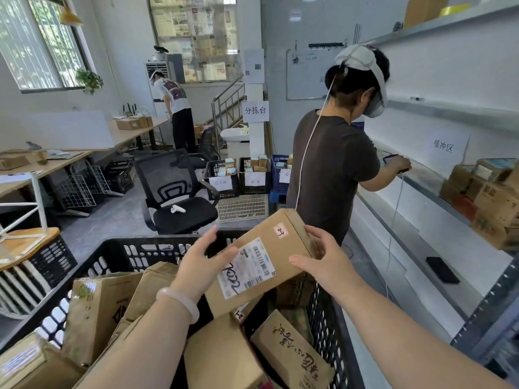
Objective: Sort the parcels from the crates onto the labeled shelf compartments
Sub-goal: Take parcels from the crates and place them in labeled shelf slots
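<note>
**Entry: parcel lifted, not yet shelved. Hazards from here**

Status: You hold one parcel (269, 248) above the black crate (118, 249), tilted, its far end raised toward 1 o'clock. Your left hand (200, 262) pinches the near-left end, thumb on the printed face and fingers behind. Your right hand (323, 261) grips the right edge, fingers wrapped over the top and thumb on the face. Neither hand is free. The shipping label (247, 272) faces you and carries a handwritten mark. I cannot read it with confidence.

The shelf (421, 242) runs along 2 to 4 o'clock.

Risks, as judged:
- Mis-sort. Only one sign (443, 147) shows on the shelf, at 2 o'clock. Match the handwritten mark to a compartment label before you commit.
- Collision. Another person (334, 169) stands at 1 o'clock, leaning into the shelf, with a white cable (304, 164) hanging down their back. A wide swing toward 1 or 2 o'clock could hit them or snag the cable.
- Slip. The grip is on the ends only and the box is tilted. If either hand lets go early, it likely drops onto the loose parcels (289, 352) at 6 o'clock.
- Knock-off. A dark phone (442, 270) lies on the shelf at 3 o'clock. Sliding the box in low could push it.
- Crowding. Stacked boxes (488, 197) already fill the shelf at 3 o'clock, so a hard shove could topple them.
</note>
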`<state>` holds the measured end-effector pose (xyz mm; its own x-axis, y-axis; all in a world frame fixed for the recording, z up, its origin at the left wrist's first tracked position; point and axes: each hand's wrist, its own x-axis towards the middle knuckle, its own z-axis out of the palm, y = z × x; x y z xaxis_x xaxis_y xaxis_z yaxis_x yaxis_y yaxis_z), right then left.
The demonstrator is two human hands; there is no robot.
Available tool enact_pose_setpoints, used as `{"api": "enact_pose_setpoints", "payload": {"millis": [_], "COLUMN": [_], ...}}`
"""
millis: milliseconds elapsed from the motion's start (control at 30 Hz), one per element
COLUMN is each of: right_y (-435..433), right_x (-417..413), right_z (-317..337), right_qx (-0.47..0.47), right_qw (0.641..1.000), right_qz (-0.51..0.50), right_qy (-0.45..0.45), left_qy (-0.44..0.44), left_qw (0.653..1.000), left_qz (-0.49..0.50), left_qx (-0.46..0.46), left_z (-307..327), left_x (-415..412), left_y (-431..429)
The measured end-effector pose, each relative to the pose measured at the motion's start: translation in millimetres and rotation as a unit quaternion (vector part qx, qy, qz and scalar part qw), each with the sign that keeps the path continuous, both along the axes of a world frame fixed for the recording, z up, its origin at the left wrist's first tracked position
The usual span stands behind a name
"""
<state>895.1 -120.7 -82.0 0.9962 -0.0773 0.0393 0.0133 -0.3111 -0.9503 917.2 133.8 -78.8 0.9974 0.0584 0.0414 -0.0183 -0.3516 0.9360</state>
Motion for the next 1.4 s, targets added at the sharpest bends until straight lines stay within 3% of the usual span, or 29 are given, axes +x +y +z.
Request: {"api": "enact_pose_setpoints", "payload": {"millis": [100,233,433,633,933,1233,1400], "right_y": [0,-17,-33,-40,-48,-87,-111], "right_x": [-2,-3,-4,-12,-40,-97,-164], "right_z": [4,15,37,35,12,48,51], "right_qx": [0.003,0.008,0.068,0.066,0.047,0.082,0.090], "right_qw": [1.000,0.999,0.996,0.993,0.997,0.976,0.941], "right_qz": [0.002,0.022,0.026,-0.051,-0.030,-0.155,-0.293], "right_qy": [-0.017,-0.026,-0.058,-0.084,-0.061,-0.126,-0.146], "left_qy": [0.004,0.050,0.097,0.072,0.031,0.003,0.022], "left_qw": [0.983,0.973,0.959,0.967,0.966,0.934,0.886], "left_qz": [-0.139,-0.185,-0.264,-0.239,-0.229,-0.318,-0.437], "left_qx": [0.122,0.131,0.047,-0.044,-0.119,-0.161,-0.156], "left_z": [12,15,26,16,21,47,43], "left_x": [1,10,12,5,-10,-22,-43], "left_y": [-8,-5,-20,-48,-96,-160,-212]}}
